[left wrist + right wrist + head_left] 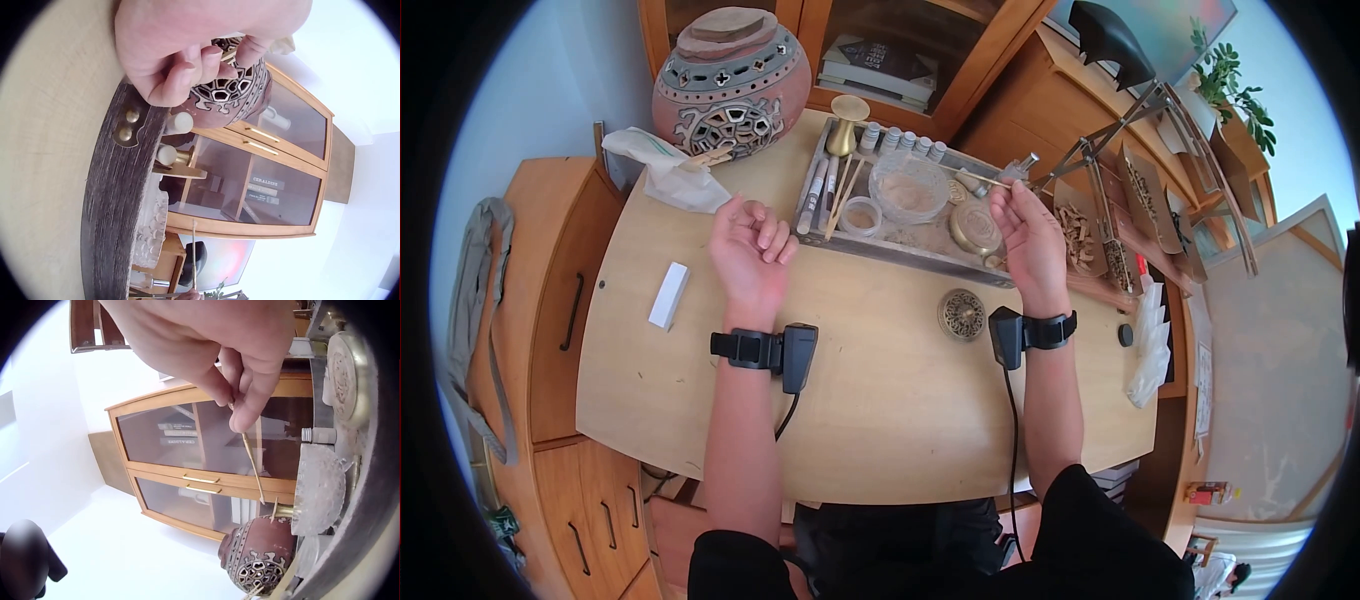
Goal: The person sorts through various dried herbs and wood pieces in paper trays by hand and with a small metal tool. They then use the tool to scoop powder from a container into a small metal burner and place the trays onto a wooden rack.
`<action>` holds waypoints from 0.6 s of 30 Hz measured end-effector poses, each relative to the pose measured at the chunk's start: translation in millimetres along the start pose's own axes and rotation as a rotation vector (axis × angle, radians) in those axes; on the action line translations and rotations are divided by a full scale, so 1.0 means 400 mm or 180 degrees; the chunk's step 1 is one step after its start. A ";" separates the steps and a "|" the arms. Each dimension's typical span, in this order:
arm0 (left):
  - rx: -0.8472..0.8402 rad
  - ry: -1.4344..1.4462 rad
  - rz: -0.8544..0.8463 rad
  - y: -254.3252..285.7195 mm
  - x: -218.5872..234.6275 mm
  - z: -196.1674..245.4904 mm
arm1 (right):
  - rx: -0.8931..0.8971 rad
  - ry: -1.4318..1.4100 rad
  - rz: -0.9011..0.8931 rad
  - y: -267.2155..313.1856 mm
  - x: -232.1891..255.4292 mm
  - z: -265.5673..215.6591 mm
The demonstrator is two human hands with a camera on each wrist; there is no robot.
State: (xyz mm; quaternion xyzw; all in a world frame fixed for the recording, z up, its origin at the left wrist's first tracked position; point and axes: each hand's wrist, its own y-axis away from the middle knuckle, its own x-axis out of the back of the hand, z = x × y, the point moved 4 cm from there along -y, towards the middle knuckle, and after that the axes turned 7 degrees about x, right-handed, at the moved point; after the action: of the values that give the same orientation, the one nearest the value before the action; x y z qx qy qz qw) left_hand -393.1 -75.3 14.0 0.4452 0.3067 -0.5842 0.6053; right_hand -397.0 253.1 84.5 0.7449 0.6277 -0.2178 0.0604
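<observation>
My right hand (pixel 1032 240) pinches the end of a thin stick (pixel 252 459) between thumb and fingertips. The stick (pixel 980 177) points left, its far tip near the right edge of a glass bowl (pixel 912 206) of pale powder. That bowl stands in a grey wooden tray (pixel 900 256) with a small round dish (pixel 860 215), a brass vase (pixel 847 130), a round brass box (pixel 975 228) and several small bottles. My left hand (pixel 750 245) hangs palm up with loosely curled fingers, left of the tray; in the left wrist view the hand (pixel 200 47) shows no held thing.
A patterned pot (pixel 730 90) and a white pouch (pixel 668 175) are at the back left. A white block (pixel 668 296) lies on the table (pixel 880 400) at left, a pierced round metal lid (pixel 962 314) front of the tray. Wooden trays (pixel 1080 238) of pieces stand at right.
</observation>
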 end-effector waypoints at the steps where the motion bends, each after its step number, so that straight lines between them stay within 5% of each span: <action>1: -0.0001 0.0000 0.0000 0.000 0.001 0.000 | 0.0028 -0.0072 -0.0034 0.000 -0.002 -0.006; 18: 0.0005 0.0023 -0.0119 0.002 0.001 -0.001 | 0.0135 0.0007 -0.0072 -0.001 -0.002 -0.037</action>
State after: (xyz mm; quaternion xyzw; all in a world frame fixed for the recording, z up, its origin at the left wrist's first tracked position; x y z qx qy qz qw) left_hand -392.4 -75.3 13.5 0.4420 0.3167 -0.5941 0.5928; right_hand -393.6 257.6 98.2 0.7392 0.6313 -0.2309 0.0415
